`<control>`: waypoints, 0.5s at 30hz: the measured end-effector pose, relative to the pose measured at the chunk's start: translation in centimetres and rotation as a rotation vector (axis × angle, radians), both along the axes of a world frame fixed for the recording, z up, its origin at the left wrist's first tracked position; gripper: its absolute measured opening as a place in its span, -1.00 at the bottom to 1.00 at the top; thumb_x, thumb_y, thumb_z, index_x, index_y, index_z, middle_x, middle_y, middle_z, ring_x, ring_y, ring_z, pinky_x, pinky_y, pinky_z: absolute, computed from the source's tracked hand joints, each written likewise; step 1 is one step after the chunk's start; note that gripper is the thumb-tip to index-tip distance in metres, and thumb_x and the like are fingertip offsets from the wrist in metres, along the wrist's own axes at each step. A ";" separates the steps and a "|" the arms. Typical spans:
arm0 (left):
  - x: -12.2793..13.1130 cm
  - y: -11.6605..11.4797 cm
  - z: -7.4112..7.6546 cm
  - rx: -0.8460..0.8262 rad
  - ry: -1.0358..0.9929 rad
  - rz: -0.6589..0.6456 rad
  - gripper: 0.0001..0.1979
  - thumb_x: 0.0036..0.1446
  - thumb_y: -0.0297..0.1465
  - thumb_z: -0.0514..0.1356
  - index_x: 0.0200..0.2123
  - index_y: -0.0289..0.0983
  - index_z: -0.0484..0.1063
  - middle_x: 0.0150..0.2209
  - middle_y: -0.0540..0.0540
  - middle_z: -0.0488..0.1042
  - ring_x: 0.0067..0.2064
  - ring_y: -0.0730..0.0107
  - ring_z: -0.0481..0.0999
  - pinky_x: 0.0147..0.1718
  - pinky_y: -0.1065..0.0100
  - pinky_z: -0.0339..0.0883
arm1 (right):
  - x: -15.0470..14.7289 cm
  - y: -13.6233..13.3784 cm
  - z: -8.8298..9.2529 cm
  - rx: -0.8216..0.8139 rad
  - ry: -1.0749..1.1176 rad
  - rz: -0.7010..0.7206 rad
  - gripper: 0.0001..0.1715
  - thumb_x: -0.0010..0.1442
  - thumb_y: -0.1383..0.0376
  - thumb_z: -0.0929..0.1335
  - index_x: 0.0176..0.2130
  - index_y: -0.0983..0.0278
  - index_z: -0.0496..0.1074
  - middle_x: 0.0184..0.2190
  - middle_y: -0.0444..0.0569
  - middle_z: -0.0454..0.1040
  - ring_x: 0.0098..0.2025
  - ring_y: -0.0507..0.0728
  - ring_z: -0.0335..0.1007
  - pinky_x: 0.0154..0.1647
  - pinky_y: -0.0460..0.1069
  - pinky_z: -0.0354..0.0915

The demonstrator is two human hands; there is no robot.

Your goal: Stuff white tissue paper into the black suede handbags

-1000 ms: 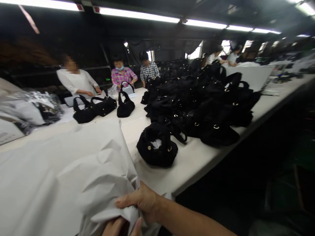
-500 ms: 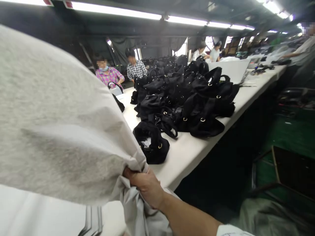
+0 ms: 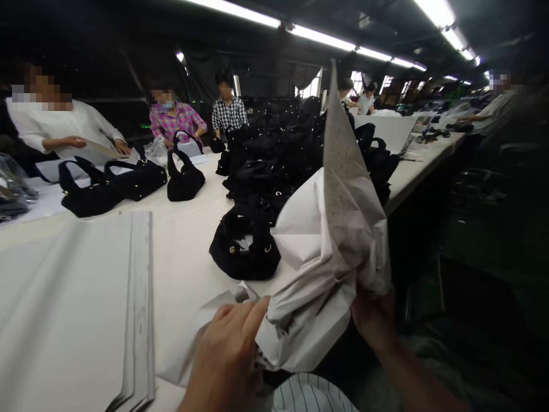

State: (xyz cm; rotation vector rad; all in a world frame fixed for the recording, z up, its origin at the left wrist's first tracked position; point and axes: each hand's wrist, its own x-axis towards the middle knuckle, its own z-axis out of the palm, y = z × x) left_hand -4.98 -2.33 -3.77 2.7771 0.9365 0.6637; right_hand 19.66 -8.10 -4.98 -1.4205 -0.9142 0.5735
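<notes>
A large sheet of thin white-grey paper [image 3: 317, 274] is bunched up in front of me, with one pointed corner sticking upward. My left hand [image 3: 231, 343] is closed on its lower left part. On the other side my right hand [image 3: 375, 317] grips the crumpled paper, its fingers partly hidden behind the folds. Just beyond the paper a black handbag [image 3: 246, 246] with gold eyelets stands upright on the table, pale stuffing showing in its opening. To my left lies a stack of flat white paper sheets [image 3: 77, 309].
A big heap of black bags [image 3: 266, 154] covers the middle of the white table [image 3: 180, 240]. Several finished-looking black bags, one of them a small handbag [image 3: 185, 177], stand at the left. Co-workers [image 3: 81, 129] work along the far side. The table edge runs along my right.
The paper, spread wide at the left before, is now gathered into a crumpled bunch at centre right. My left hand has come into view on it. The view has turned left.
</notes>
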 end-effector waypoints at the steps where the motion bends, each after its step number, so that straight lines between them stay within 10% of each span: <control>1: 0.1 0.7 0.9 0.052 0.121 -0.002 -0.30 -0.17 -0.69 0.05 0.12 -0.29 0.33 -0.21 -0.16 0.53 -0.21 0.15 0.52 -0.20 0.12 0.39 | 1.4 -1.1 -0.2 -0.125 0.024 0.102 -0.48 0.07 -0.12 0.41 -0.39 0.31 0.53 -0.47 0.08 0.54 -0.33 0.24 0.53 -0.33 0.07 0.44; 4: 1.4 2.0 1.7 0.122 0.473 -0.045 -0.58 -0.03 -0.71 0.02 -0.17 -0.26 0.47 -0.37 -0.12 0.50 -0.34 0.13 0.51 -0.27 0.08 0.38 | 3.9 -4.9 -0.6 -0.646 0.081 0.600 -0.41 0.07 -0.13 0.40 -0.53 0.36 0.50 -0.63 0.03 0.48 -0.62 0.07 0.40 -0.63 -0.11 0.21; 6: 3.1 1.6 1.0 0.144 0.623 -0.161 -0.75 0.11 -0.64 0.05 -0.31 -0.26 0.48 -0.41 -0.13 0.52 -0.35 0.12 0.53 -0.24 0.07 0.39 | 4.2 -7.2 -0.2 -0.716 0.075 0.826 -0.47 0.10 -0.07 0.41 -0.47 0.36 0.56 -0.56 0.05 0.53 -0.57 0.07 0.45 -0.59 -0.13 0.24; 10: 7.3 -0.8 -0.2 0.227 0.653 -0.417 -0.86 0.21 -0.48 0.11 -0.31 -0.29 0.49 -0.37 -0.15 0.58 -0.31 0.15 0.57 -0.06 0.06 0.37 | 2.5 -8.2 2.7 -0.204 -0.064 0.757 -0.38 -0.01 0.08 0.52 0.05 0.17 0.52 0.05 0.12 0.51 0.13 0.31 0.41 0.15 0.12 0.31; 12: 8.8 -1.5 0.3 0.332 0.533 -0.489 -0.81 0.24 -0.44 0.10 -0.18 -0.34 0.50 -0.23 -0.22 0.60 -0.18 0.10 0.58 0.00 0.05 0.34 | 0.9 -6.7 4.0 -0.200 -0.220 0.758 0.03 -0.10 0.22 0.56 0.30 0.12 0.24 0.32 0.08 0.20 0.36 0.34 0.08 0.36 0.18 0.04; 15: 8.8 -0.6 2.3 0.334 0.406 -0.526 -0.76 0.21 -0.42 0.13 -0.09 -0.36 0.47 -0.21 -0.23 0.59 -0.17 0.12 0.56 -0.02 0.07 0.35 | -1.1 -3.4 4.4 -0.321 -0.228 0.758 0.34 -0.20 0.41 0.54 0.41 0.14 -0.08 0.35 0.08 0.15 0.34 0.30 0.12 0.35 0.14 0.09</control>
